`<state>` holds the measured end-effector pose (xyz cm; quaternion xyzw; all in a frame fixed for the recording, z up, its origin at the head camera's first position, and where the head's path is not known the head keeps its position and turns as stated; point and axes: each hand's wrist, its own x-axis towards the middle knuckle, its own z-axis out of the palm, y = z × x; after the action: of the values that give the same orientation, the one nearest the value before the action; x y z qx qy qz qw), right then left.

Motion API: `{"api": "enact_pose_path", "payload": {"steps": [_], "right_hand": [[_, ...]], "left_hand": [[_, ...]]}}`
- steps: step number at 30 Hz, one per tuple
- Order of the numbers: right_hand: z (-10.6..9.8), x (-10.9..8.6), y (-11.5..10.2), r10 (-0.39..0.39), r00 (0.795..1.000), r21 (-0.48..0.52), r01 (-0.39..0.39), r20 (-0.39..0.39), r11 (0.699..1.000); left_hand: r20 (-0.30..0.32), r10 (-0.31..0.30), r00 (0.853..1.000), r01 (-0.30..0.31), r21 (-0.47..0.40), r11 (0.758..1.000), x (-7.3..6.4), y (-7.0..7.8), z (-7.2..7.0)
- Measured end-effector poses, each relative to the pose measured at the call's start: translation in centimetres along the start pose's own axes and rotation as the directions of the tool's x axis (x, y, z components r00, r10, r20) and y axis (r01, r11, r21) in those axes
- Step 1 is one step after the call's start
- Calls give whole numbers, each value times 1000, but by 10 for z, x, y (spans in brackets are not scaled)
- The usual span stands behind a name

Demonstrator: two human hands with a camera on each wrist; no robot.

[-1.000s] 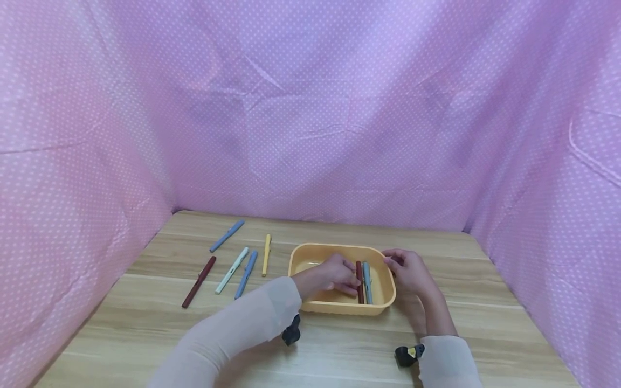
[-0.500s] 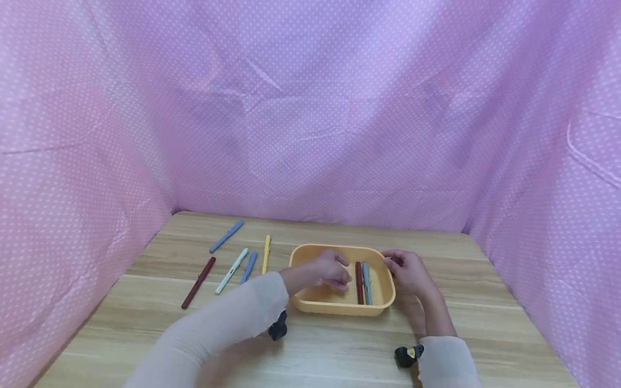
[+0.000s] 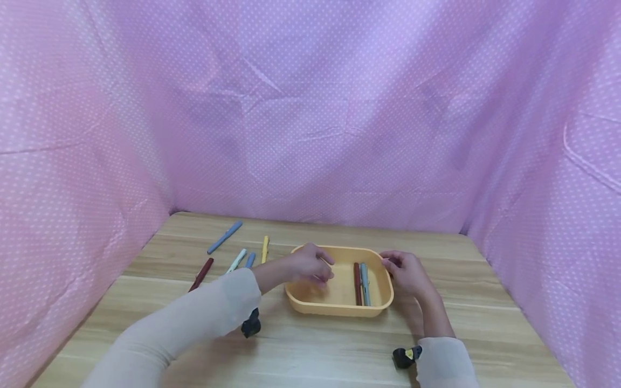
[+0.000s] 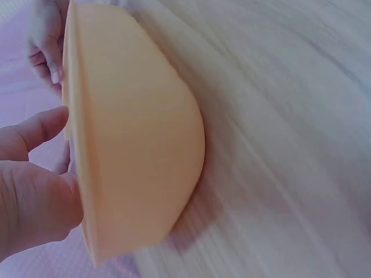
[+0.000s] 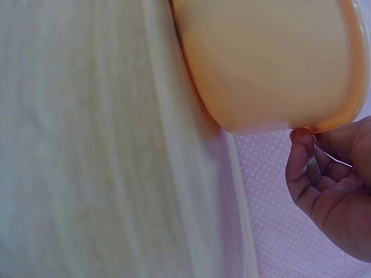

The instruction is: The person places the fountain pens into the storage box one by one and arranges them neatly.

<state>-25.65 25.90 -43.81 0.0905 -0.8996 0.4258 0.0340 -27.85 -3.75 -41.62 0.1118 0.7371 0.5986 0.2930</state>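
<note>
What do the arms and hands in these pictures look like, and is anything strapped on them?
They are a person's. The left hand and right hand wear no gloves. The left sleeve and right sleeve are long and pale, close to off-white. By each wrist sits a small black device: the left device and the right device, which has a yellow patch.

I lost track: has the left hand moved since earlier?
Yes: in the head view, the left hand moved leftward, away from the dark red pen inside the tray.

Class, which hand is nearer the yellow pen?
Left. The left hand is over the tray, right of the yellow pen; the right hand is farther right, at the tray's right end.
</note>
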Motion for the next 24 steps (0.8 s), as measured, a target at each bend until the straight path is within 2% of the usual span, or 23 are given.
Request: {"api": "enact_pose_path", "payload": {"steps": [7,14,18,24], "right_hand": [[0,-1,0,10,1000,-9,-10,-6,1000],[-1,0,-1,8,1000,1,-8,-7,1000],[-2,1,-1,3,1000,-8,-3,-16,1000],[1,0,0,9,1000,-6,-9,0,1000]], "left_hand": [[1,17,1000,-17,13,1000,-16,9,-21],[-11,41,999,-41,15,999,-26,19,-47],[-48,49,998,-46,48,998,-31,24,-65],[-146,48,988,-41,51,998,-43,23,-92]]}}
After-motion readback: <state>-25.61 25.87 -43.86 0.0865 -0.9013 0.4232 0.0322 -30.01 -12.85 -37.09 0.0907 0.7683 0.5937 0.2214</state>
